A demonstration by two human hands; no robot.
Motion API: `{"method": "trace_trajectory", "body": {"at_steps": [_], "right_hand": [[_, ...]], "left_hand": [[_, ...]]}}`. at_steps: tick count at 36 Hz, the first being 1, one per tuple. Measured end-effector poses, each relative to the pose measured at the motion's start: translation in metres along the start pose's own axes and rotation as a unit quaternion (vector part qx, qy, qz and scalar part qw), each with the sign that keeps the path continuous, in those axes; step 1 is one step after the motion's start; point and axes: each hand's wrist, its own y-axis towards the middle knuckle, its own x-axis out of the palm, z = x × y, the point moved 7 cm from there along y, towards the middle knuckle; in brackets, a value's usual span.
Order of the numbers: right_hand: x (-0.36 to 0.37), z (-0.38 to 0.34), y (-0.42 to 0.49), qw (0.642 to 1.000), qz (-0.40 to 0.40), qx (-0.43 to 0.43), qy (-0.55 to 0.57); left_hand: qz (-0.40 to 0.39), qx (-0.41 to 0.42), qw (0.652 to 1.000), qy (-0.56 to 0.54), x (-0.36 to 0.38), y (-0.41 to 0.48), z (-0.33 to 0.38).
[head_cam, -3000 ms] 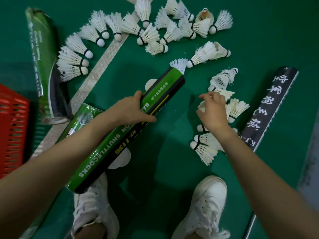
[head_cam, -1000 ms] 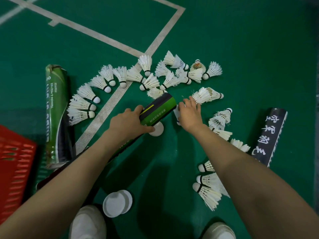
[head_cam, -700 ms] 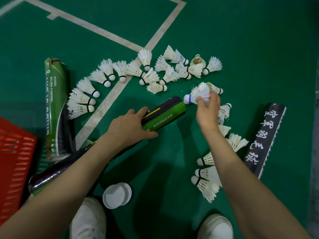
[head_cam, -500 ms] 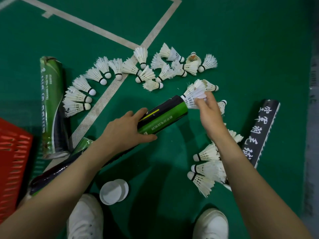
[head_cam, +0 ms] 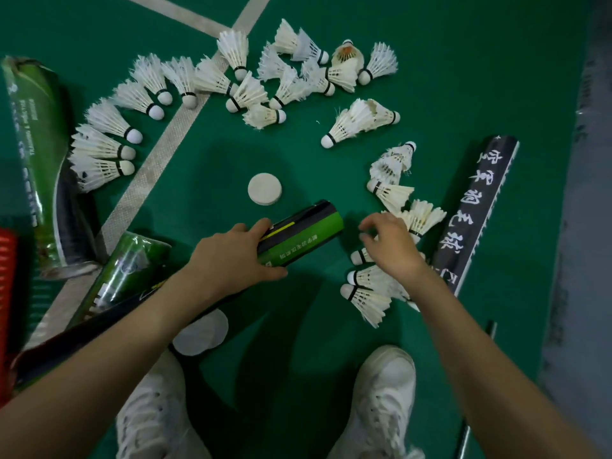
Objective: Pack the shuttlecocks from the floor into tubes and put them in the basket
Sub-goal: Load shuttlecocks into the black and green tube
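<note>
Since feathers crush so easily, I judge that each shuttlecock wants lifting by its cork base or lightly round the skirt, never squeezed; they weigh almost nothing. Far out past my left hand (head_cam: pixel 231 263) a sliver of the red basket (head_cam: pixel 6 276) shows. Beside it lies the far green tube (head_cam: pixel 36 160), its small white print too blurred to read. The near green tube (head_cam: pixel 122 276) is tucked against my left forearm.

My left hand wraps round the green-and-black tube (head_cam: pixel 304 236) close to its open mouth, fingers over the top and thumb beneath. I take it for stiff card, light and apt to roll, so a grip near the mouth should steady it for loading. Its small print sits upside down to me and is too fine to read. Just beyond the mouth lies a white cap (head_cam: pixel 265 188), and an arc of shuttlecocks (head_cam: pixel 231 81) fans out well beyond both hands.

My right hand (head_cam: pixel 387 246) hovers, fingers curled, over a cluster of shuttlecocks (head_cam: pixel 367 289); whether one is pinched I cannot tell. Just outside that hand lies a black tube (head_cam: pixel 470 217) with bold white brush characters, seemingly 空军羽毛球.
</note>
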Motion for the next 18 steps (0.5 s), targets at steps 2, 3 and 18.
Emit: {"method": "trace_trajectory", "body": {"at_steps": [2, 3, 18], "right_hand": [[0.01, 0.009, -0.006, 0.991, -0.044, -0.027, -0.119], [0.013, 0.012, -0.009, 0.983, -0.055, -0.037, -0.173], [-0.002, -0.006, 0.006, 0.955, 0.011, -0.056, -0.29]], "left_hand": [[0.0, 0.0, 1.0, 0.0, 0.003, 0.0, 0.002], [0.001, 0.0, 1.0, 0.001, 0.004, 0.0, 0.004], [-0.004, -0.014, 1.0, -0.028, 0.008, -0.001, -0.002]]}}
